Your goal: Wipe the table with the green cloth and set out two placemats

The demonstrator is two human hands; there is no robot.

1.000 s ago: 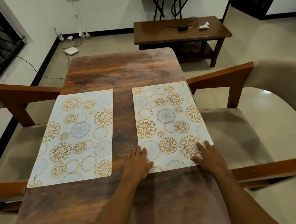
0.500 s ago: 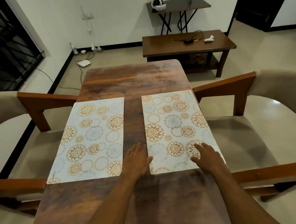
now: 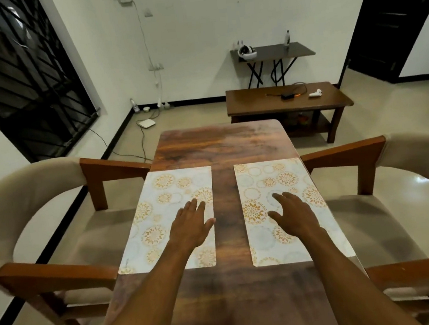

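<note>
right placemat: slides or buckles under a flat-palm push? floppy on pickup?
The right placemat lies dead flat with crisp edges, so probably thin and semi-stiff: likely bends, not drapes. The table looks glossy, so it would probably slide under the flat right hand. Flush edge: likely hard to pinch up.

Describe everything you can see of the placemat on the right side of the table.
The right placemat is a thin, pale rectangle with rounded corners. It is printed with gold flower-like medallions and faint grey-blue circles, and looks like plastic or coated paper. It lies flat on the wooden table, its outer long edge running along the table's right edge. A strip of bare wood separates it from the left placemat. The right hand rests on its middle, fingers spread and straight.
</note>
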